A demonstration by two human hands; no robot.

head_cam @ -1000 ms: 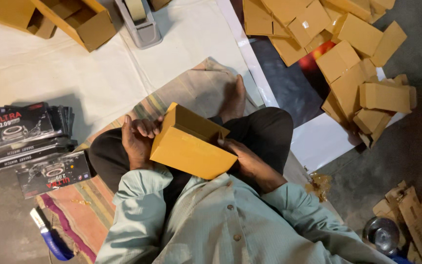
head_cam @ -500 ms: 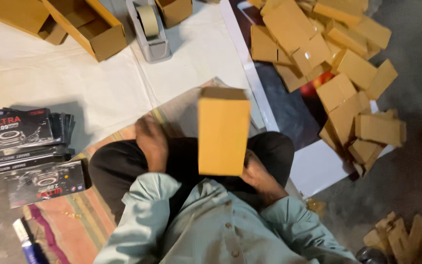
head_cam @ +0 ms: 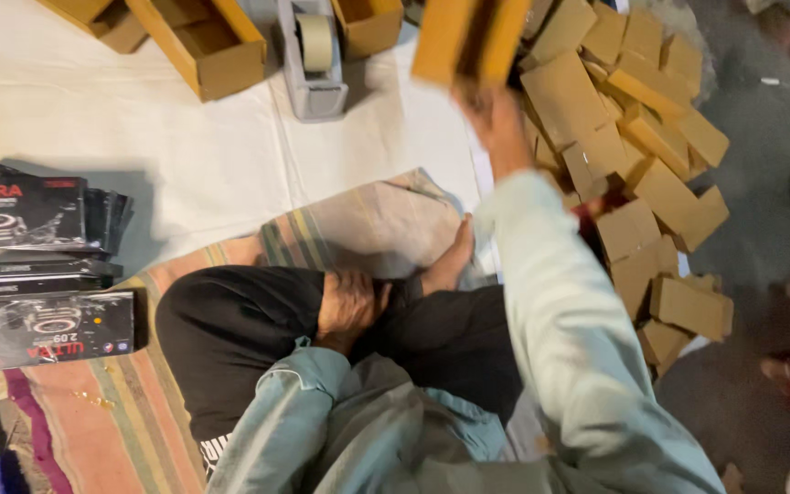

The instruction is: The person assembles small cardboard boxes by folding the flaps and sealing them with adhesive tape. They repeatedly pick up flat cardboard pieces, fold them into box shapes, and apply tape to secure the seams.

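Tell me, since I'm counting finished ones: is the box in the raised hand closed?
Closed, apparently: the cardboard box in the right hand shows only shut faces, though blurred.

A yellow-brown cardboard box (head_cam: 470, 41) is gripped in the right hand (head_cam: 496, 114), above a heap of small closed cardboard boxes (head_cam: 651, 165). Open cardboard boxes (head_cam: 203, 46) lie on the white sheet. A stack of flat black product boxes (head_cam: 38, 265) with red and white print sits at left.
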